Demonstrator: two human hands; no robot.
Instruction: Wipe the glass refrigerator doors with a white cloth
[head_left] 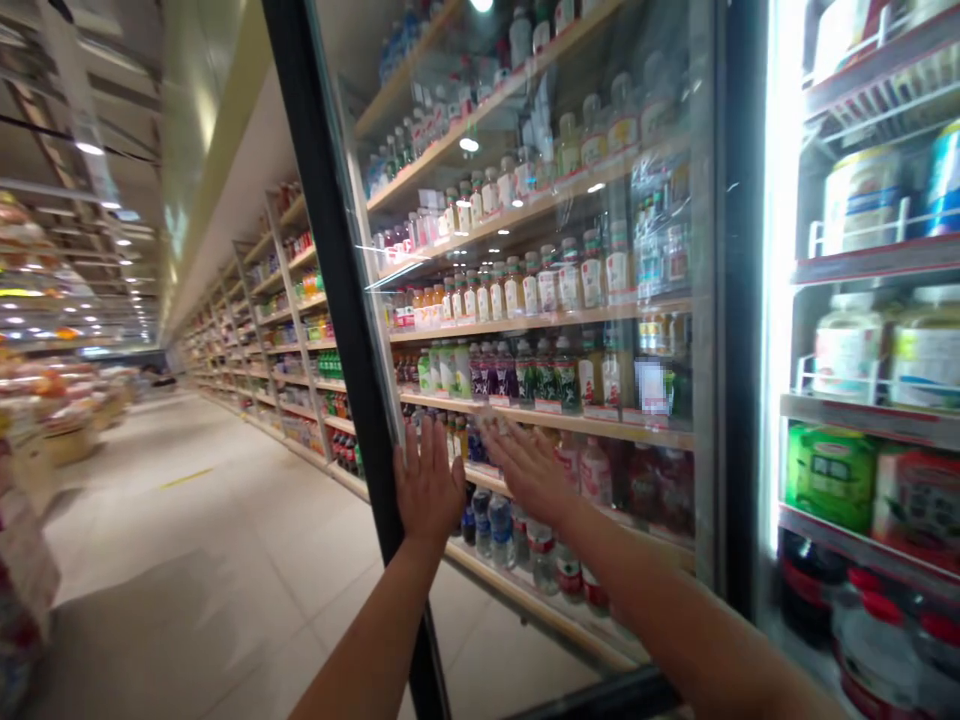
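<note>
A glass cooler door (555,470) with a black frame (341,230) stands swung out in front of me. My left hand (429,480) lies flat against the door near its outer frame edge, fingers up and extended. Farther right, my right hand (529,470) is stretched out at the glass, palm toward it and fingers straight; its fingertips look slightly blurred. Neither hand holds anything. Through the pane and in its reflections, rows of drink bottles (566,285) show on wooden shelves.
On the right, the lit cooler (784,250) holds large bottles, a green carton pack (831,475) and red-capped bottles (877,630). Long store shelves (277,300) run along the left aisle (225,520). Blurred goods displays (67,400) stand at the far left.
</note>
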